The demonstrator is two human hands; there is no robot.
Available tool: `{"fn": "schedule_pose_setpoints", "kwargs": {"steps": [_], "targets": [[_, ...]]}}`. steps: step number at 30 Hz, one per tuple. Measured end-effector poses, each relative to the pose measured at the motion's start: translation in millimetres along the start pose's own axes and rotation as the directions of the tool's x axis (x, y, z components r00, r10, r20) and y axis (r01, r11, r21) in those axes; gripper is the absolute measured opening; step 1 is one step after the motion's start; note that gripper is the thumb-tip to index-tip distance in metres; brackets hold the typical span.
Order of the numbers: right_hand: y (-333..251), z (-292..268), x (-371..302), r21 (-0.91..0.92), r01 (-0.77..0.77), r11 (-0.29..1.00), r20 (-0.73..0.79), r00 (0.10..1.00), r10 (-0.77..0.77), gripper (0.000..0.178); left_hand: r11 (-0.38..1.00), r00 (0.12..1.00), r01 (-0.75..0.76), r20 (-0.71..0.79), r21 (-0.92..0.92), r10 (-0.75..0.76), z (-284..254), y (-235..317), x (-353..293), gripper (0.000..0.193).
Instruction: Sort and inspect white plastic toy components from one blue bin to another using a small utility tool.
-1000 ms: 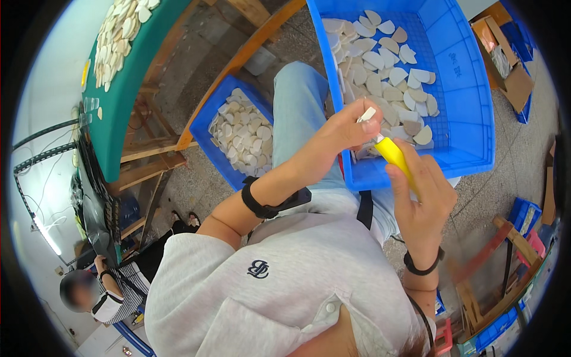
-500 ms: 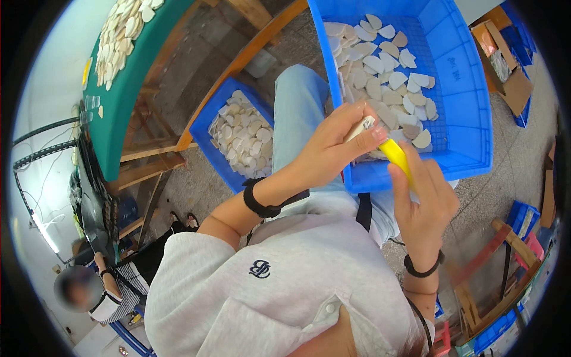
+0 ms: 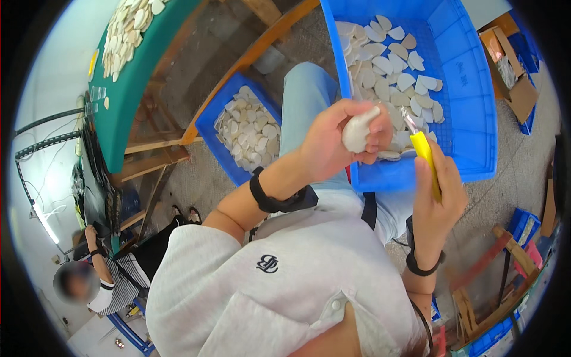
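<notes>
Knife and piece had drawn apart since half a second earlier: the yellow-handled knife (image 3: pixel 426 156) had swung off to the right, its blade (image 3: pixel 409 121) now bare, where before it had been up against the left hand (image 3: pixel 348 141).

Beyond the hands stood a large blue bin (image 3: pixel 473 107), loosely filled with flat, pale, rounded loose pieces (image 3: pixel 392 77), heaped thickest along its left side, with bare bottom showing toward its right. Left of the knee, a smaller blue bin (image 3: pixel 210 132) held a dense heap of similar pieces (image 3: pixel 253 128). More lay piled (image 3: pixel 128 41) on the green-covered desk (image 3: pixel 122 128), where small clear plastic containers (image 3: pixel 95 98) also stood near the edge.

Earlier, the white piece (image 3: pixel 358 132) in the left hand had shown only a narrow part; it had since turned, so its broad face was visible.

The left hand was curled around that piece, gripping it near the large bin's front left corner. The right hand (image 3: pixel 439 187) was closed about the yellow handle, the blade pointing up and left, with a gap between it and the white piece.
</notes>
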State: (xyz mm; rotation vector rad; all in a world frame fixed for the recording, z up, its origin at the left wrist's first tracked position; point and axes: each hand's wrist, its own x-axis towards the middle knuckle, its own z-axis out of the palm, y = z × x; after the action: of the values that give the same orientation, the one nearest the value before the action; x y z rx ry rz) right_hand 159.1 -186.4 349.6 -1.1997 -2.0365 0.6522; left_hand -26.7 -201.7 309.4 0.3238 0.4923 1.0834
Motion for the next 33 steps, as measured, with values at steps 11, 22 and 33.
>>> {"fn": "schedule_pose_setpoints", "kwargs": {"steps": [11, 22, 33], "targets": [[-4.7, 1.3, -0.2, 0.063, 0.025, 0.998, 0.062, 0.998, -0.029, 0.025, 0.992, 0.982, -0.038, -0.18, 0.119, 0.059, 18.0, 3.0, -5.3, 0.039], [-4.4, -0.3, -0.5, 0.084, 0.033, 0.996, 0.02, 0.999, -0.034, 0.026, 0.982, 0.999, 0.052, 0.015, -0.18, -0.05, 11.5, 3.7, -7.0, 0.034], [-10.1, -3.6, -1.5, 0.022, 0.044, 0.999, 0.127, 0.991, -0.046, 0.026, 0.8, 0.977, -0.032, -0.151, 0.599, 0.152, 16.0, -1.0, -11.1, 0.043]]}}
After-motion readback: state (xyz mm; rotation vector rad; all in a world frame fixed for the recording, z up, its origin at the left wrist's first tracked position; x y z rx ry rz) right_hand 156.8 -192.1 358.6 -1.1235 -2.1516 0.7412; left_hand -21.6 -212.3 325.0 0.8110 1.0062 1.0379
